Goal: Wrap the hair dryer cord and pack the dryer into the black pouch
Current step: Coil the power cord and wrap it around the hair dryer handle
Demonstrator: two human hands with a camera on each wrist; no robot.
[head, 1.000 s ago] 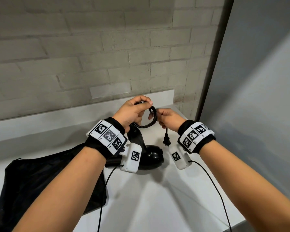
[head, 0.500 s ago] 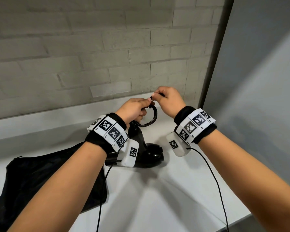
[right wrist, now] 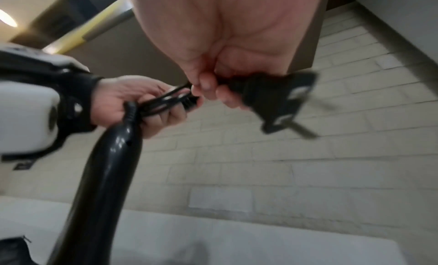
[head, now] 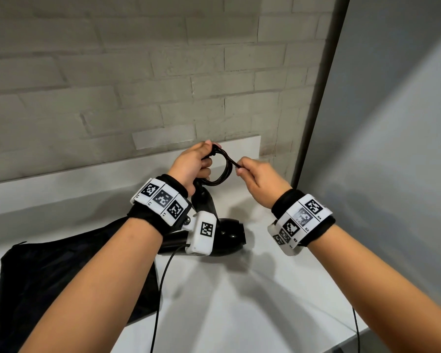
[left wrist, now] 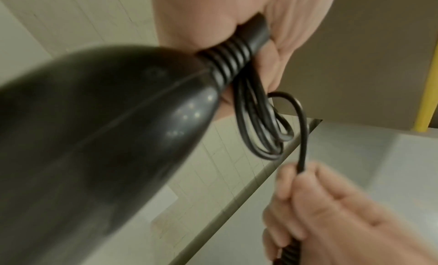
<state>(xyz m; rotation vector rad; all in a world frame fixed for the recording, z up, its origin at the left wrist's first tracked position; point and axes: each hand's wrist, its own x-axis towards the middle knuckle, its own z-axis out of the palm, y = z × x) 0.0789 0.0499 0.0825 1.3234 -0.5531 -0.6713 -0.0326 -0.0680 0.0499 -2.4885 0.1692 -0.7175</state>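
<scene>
Cord (head: 223,171) now looped again.

Right hand (head: 259,178) dropped from above the coil, where it was half a second ago, to the right side of the cord (head: 223,171) loops, now pinching a strand there; a second ago it sat low with the plug (right wrist: 279,100) dangling under it. Plug now in its grip. Left hand (head: 191,166) raised slightly, coil lifted higher over the hair dryer (head: 224,230).
</scene>
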